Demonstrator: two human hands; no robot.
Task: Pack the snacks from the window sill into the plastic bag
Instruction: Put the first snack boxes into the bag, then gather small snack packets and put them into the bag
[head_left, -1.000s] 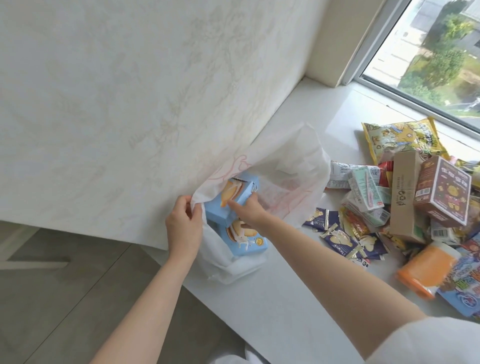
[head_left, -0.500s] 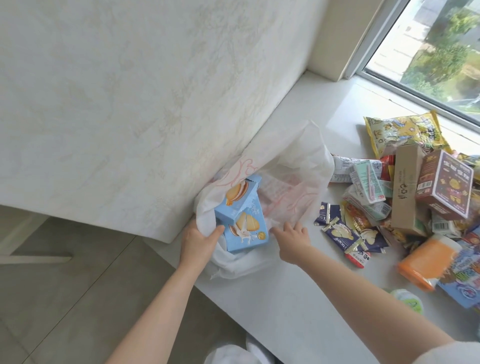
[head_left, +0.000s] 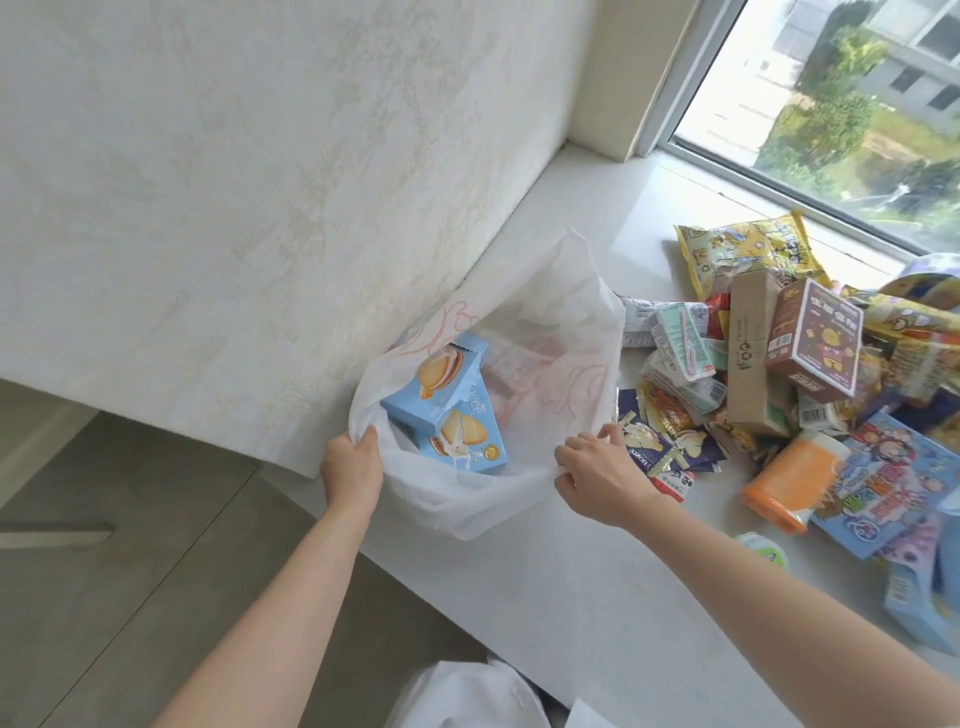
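Your left hand (head_left: 352, 470) pinches the near rim of the plastic bag (head_left: 519, 483); your right hand (head_left: 597, 480) grips the opposite rim, spreading the mouth. Two blue biscuit boxes (head_left: 449, 410) lie inside. The step in hand is bag-opening. Next, your right hand likely releases to collect the dark blue sachets (head_left: 660, 447) just beside it, with the remaining snack pile (head_left: 789, 353) farther right on the window sill (head_left: 545, 597).

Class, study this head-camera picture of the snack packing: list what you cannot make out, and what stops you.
- Lower blue biscuit box: partly hidden by the upper box.
- Plastic bag bottom: veiled by its cloudy film.
- Blue snack pack: cut off by the right edge.
- Right hand fingertips: hidden behind the hand.
- Small packet print: too small.
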